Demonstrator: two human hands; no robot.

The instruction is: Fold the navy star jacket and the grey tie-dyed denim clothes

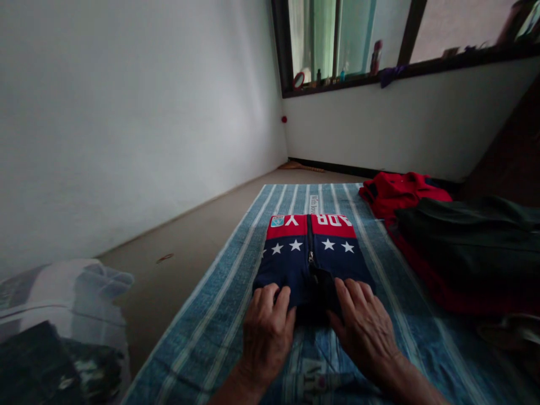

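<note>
A folded zip-up jacket (287, 264), navy below and red at the far end, lies on a blue striped bed sheet (236, 270). White stars and upside-down white letters show on it, with a zipper down its middle. At the near left corner, my left hand (270, 326) has its fingers curled over the jacket's edge. My right hand (365, 323) grips the near right edge, fingers on top and thumb below. Between the hands, the near edge is dark and its layers are hard to make out.
To the right are a red garment (399, 191) and a dark folded garment (468, 242) lying over red cloth. White plastic wrapping (63, 298) with dark clothes sits at lower left. A white wall (139, 124) rises beyond the floor; small items line the window sill (354, 81).
</note>
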